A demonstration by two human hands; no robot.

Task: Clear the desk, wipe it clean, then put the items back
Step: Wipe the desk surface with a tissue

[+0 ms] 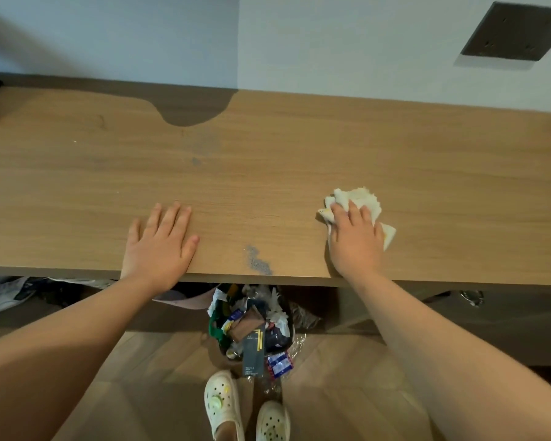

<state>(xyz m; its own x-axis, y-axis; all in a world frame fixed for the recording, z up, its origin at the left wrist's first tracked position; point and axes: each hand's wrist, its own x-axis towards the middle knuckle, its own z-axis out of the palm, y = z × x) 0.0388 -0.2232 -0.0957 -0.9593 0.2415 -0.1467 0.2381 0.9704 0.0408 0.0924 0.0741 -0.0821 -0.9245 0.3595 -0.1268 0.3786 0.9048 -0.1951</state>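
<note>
Wood-grain, light brown and wide, the table runs from wall to wall under both hands. Left hand lies flat at the near edge, around 8 o'clock on the tabletop, fingers spread and palm down, gripping nothing. Right hand is over at 4 o'clock, palm pressed down on a crumpled white-and-cream cloth, fingers splayed over it; the rag pokes out past the fingertips and off to the side by the little finger. Between the two hands, right on the near edge, sits a grey gritty smudge, and a smaller grey spot shows further back near the middle. At 12 o'clock a dark curved cutout bites into the back edge. Below the table, at 6 o'clock, an overflowing bin of wrappers and crumpled paper stands on the wooden floor, and just nearer than that, two cream perforated clogs point toward it. Up on the pale wall at 2 o'clock, a dark square socket plate.
</note>
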